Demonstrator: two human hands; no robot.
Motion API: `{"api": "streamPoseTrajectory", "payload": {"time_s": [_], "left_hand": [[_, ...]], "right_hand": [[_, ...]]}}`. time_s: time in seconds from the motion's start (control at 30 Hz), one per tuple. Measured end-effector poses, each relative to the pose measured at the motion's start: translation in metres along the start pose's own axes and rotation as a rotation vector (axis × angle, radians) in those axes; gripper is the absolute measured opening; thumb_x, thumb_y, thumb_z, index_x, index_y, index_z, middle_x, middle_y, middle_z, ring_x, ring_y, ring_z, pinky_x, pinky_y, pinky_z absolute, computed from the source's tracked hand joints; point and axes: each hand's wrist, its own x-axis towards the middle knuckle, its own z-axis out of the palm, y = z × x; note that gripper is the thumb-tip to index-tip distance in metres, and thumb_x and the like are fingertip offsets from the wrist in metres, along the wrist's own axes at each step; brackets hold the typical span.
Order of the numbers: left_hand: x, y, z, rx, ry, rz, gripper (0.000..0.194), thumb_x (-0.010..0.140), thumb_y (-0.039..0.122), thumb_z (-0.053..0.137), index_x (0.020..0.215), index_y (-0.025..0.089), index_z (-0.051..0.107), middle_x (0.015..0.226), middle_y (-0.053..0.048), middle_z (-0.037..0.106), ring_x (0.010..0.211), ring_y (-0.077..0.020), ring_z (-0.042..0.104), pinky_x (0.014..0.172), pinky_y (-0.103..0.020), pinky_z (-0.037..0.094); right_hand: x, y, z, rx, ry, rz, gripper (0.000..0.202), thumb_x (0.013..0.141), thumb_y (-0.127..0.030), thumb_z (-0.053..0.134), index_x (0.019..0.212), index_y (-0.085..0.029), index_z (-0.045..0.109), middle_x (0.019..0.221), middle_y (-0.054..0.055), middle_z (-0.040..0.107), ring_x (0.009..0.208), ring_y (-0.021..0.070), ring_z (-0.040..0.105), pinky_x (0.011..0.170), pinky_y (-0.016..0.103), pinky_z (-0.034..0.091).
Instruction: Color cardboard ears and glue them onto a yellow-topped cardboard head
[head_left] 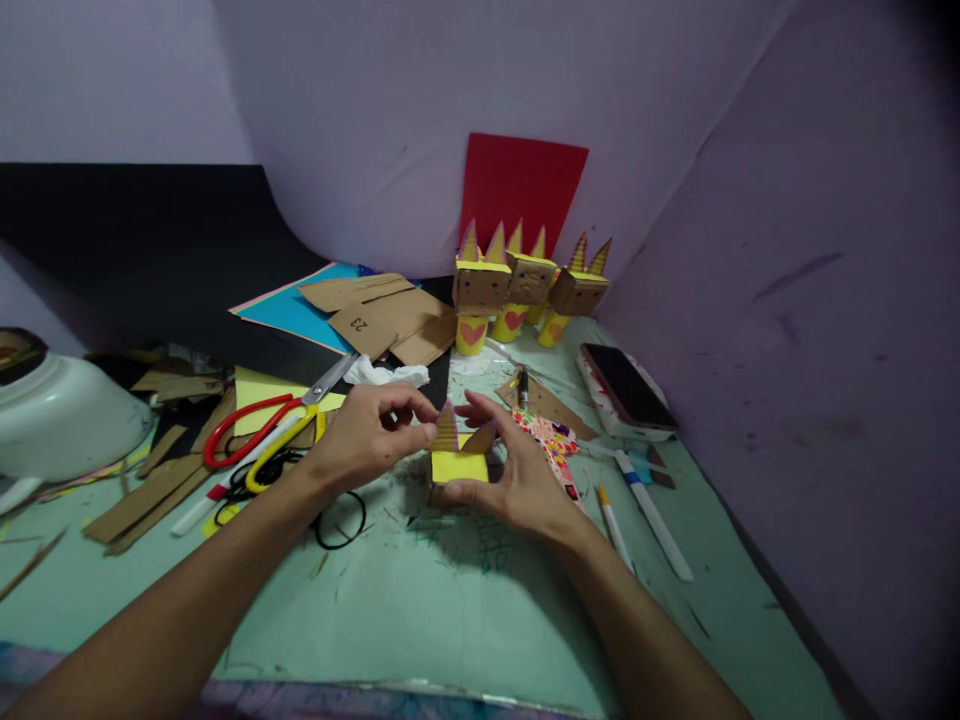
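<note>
A small cardboard box with a yellow top [459, 467] rests on the green table cover between my hands. Two pointed cardboard ears stand at its back edge; the left ear [447, 430] has purple edging and stripes. My left hand [379, 430] pinches this ear at its side with thumb and forefinger. Around the right side of the box curves my right hand [510, 470], its thumb at the front and its fingers behind, holding the box steady. The right ear [478, 437] leans outward, partly covered by that hand.
Finished box figures with ears [481, 287] stand at the back before a red sheet [521, 185]. Scissors [259, 425], cardboard strips [161, 497] and a black cord lie left. At right are a phone [628, 385], markers [656, 515] and patterned paper [551, 440].
</note>
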Motion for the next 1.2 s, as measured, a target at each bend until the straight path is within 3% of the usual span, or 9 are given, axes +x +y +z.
{"api": "streamPoseTrajectory", "payload": {"time_s": [0.1, 0.2, 0.3, 0.57, 1.03, 1.2], "left_hand": [[-0.001, -0.001, -0.001, 0.005, -0.006, -0.033, 0.021, 0.066, 0.032, 0.061, 0.075, 0.013, 0.065, 0.068, -0.002, 0.06, 0.055, -0.012, 0.047, 0.05, -0.024, 0.036], [-0.002, -0.001, 0.002, 0.023, -0.015, -0.013, 0.018, 0.067, 0.029, 0.06, 0.073, 0.014, 0.066, 0.067, -0.001, 0.06, 0.056, -0.012, 0.047, 0.051, -0.024, 0.036], [-0.003, -0.001, 0.005, 0.041, -0.009, 0.022, 0.013, 0.069, 0.026, 0.058, 0.069, 0.014, 0.065, 0.069, -0.002, 0.061, 0.06, -0.0131, 0.051, 0.055, -0.025, 0.038], [-0.004, 0.002, 0.007, 0.088, 0.011, 0.04, 0.012, 0.069, 0.023, 0.057, 0.061, 0.015, 0.061, 0.061, 0.001, 0.056, 0.057, -0.012, 0.049, 0.053, -0.023, 0.036], [-0.002, 0.003, 0.007, 0.106, 0.001, 0.047, 0.012, 0.069, 0.02, 0.057, 0.06, 0.014, 0.06, 0.057, 0.003, 0.052, 0.057, -0.0105, 0.046, 0.053, -0.022, 0.034], [-0.003, 0.002, 0.005, 0.068, -0.017, 0.02, 0.013, 0.069, 0.023, 0.057, 0.066, 0.013, 0.063, 0.065, 0.0, 0.058, 0.06, -0.0119, 0.05, 0.055, -0.024, 0.037]], "right_hand": [[0.0, -0.003, -0.011, -0.011, 0.089, -0.023, 0.062, 0.065, -0.032, 0.074, 0.123, -0.023, 0.052, 0.114, 0.009, 0.062, 0.1, 0.0248, 0.058, 0.088, 0.042, 0.045], [0.0, 0.0, -0.018, -0.031, 0.163, -0.061, 0.026, 0.071, -0.028, 0.068, 0.096, -0.021, 0.067, 0.089, 0.005, 0.069, 0.081, 0.0207, 0.062, 0.075, 0.036, 0.048], [0.001, 0.004, -0.018, -0.036, 0.232, -0.068, 0.007, 0.071, -0.024, 0.065, 0.075, -0.021, 0.069, 0.076, 0.004, 0.071, 0.072, 0.0199, 0.063, 0.07, 0.035, 0.049], [0.004, 0.006, -0.015, -0.031, 0.23, -0.067, 0.008, 0.071, -0.023, 0.063, 0.072, -0.019, 0.07, 0.074, 0.006, 0.072, 0.072, 0.0218, 0.065, 0.07, 0.035, 0.049], [0.013, 0.015, -0.018, 0.091, 0.062, -0.059, 0.011, 0.072, -0.026, 0.061, 0.072, -0.018, 0.069, 0.069, 0.002, 0.07, 0.067, 0.0184, 0.063, 0.064, 0.03, 0.047], [0.01, 0.012, -0.02, 0.086, 0.095, -0.041, 0.01, 0.072, -0.026, 0.064, 0.075, -0.018, 0.069, 0.071, 0.003, 0.068, 0.068, 0.0175, 0.06, 0.065, 0.029, 0.046]]}}
